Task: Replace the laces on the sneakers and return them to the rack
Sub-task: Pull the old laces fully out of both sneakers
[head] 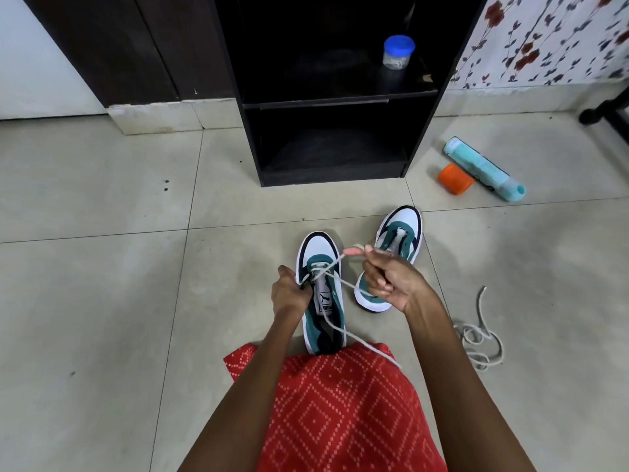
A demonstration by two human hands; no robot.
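Note:
Two white, teal and black sneakers stand on the tiled floor before me. The near sneaker (321, 291) points away from me, and my left hand (290, 294) grips its left side by the eyelets. A white lace (350, 287) runs through its front eyelets. My right hand (384, 279) pinches one end of that lace, raised to the right of the shoe; the other end trails onto my red patterned clothing (340, 403). My right hand partly covers the second sneaker (396, 248), which holds no lace that I can see. A loose lace (480, 338) lies coiled on the floor at the right.
A black open rack (337, 97) stands straight ahead with two dark shelves; a small jar with a blue lid (397, 52) sits on the upper one. A teal tube (483, 168) and an orange roll (455, 178) lie on the floor right of the rack.

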